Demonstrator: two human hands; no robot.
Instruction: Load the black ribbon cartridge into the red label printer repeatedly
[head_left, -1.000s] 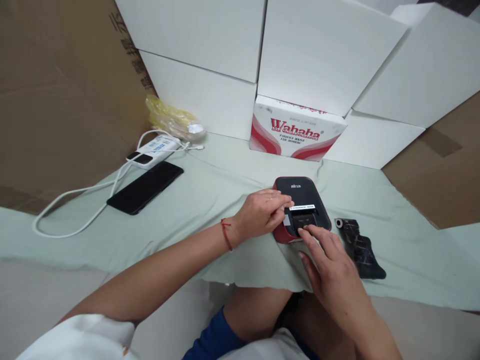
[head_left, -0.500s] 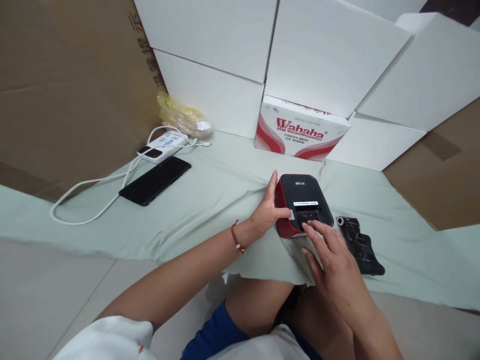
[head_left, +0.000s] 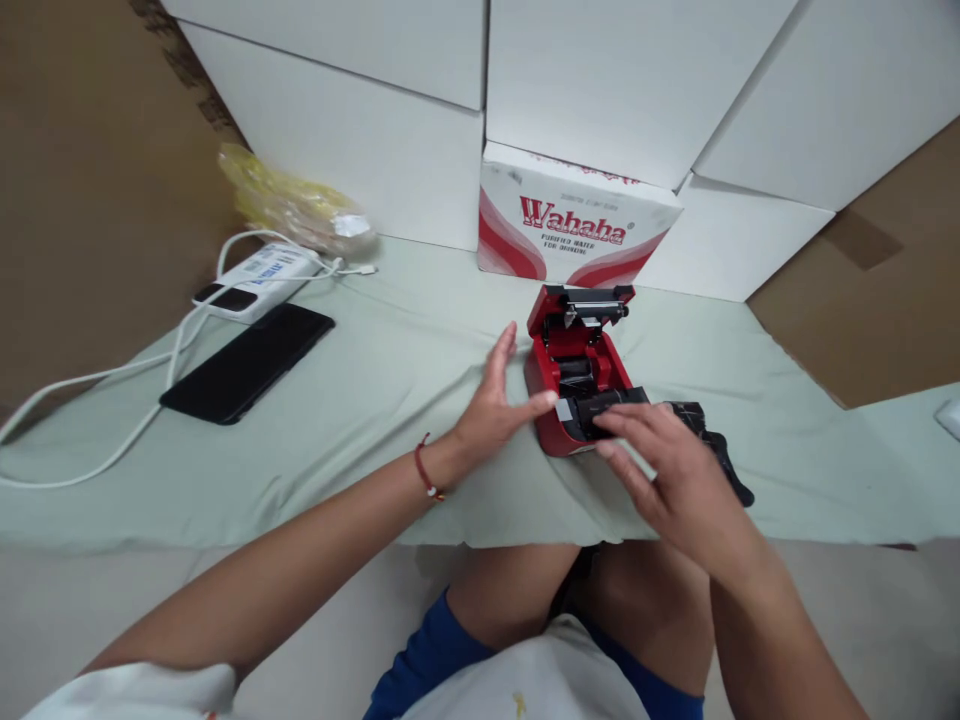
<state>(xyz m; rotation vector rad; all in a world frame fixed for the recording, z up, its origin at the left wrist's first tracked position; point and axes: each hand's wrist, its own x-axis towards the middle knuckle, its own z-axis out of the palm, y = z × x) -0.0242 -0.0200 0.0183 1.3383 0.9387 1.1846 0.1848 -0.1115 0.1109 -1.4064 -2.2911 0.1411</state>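
Bright, even, diffuse light, no clear source. White cardboard cartons (head_left: 622,90) at 12 o'clock sit near clipping, little surface detail. Soft shadow under the right hand (head_left: 675,480) on the pale green cloth (head_left: 300,490). Faint sheen on the glossy black phone (head_left: 247,362) at 9 o'clock. Wide-angle bowing at the frame edges. No heavy blur.

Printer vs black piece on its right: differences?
The label printer is boxy and open, showing red inside; the black piece is flat and irregular. The right hand is on the printer; the black piece lies partly behind the hand. Both rest on the pale green cloth.
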